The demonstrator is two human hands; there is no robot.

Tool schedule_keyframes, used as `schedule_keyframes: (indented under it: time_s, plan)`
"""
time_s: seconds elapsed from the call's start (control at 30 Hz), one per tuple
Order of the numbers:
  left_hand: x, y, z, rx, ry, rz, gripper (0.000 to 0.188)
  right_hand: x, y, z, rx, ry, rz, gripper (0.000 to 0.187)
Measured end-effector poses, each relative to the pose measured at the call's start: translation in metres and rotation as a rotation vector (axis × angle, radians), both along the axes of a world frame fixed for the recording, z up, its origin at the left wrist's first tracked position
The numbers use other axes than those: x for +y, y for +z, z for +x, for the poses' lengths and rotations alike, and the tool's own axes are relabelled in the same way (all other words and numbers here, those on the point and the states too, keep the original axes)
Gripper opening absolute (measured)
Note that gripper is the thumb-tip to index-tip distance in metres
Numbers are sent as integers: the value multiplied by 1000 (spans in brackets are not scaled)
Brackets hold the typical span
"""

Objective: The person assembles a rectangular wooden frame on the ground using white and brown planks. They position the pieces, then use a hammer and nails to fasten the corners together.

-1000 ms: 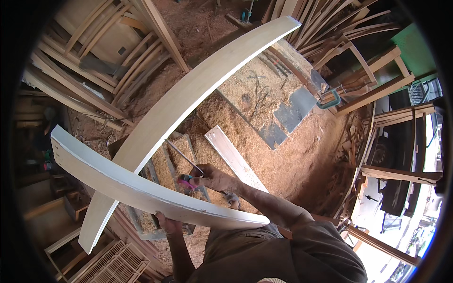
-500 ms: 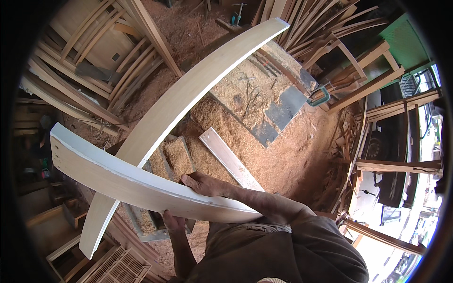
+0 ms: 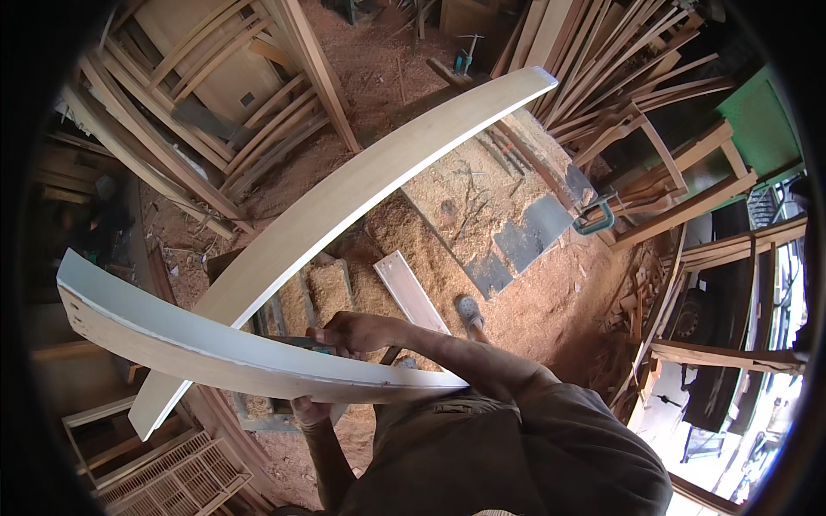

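Lower centre: left hand [image 3: 311, 413] clasps lower curved board [image 3: 202, 357]; slim tool [image 3: 301, 342] clenched in right hand [image 3: 354, 333] could slip if that board tilts

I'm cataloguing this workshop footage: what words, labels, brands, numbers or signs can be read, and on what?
None can be read.
The nearer curved board shows dark spots near its left end, not legible lettering.
Anything in the bright background at right is too small or blurred to read.

A dark brown-grey shirt [image 3: 482, 469] spreads near, its right sleeve [image 3: 585, 421] short and creased; farther off is a grey, rounded shoe [image 3: 468, 309].
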State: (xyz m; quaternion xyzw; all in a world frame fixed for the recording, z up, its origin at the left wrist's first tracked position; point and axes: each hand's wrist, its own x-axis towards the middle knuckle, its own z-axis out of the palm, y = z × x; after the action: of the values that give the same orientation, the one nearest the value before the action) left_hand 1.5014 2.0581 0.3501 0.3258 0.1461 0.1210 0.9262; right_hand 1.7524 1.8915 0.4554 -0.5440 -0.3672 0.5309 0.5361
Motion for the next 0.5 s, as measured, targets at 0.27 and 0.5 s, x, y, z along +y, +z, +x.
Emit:
schedule_keyframes:
  time_s: [0.27,0.5]
  plan:
    - [-48,23,-5,28,282,157,85,-5,-18,32,-11,152,109,64]
    - [-134,31,5,142,388,283,78,-82,-79,79,615,256,-10,75]
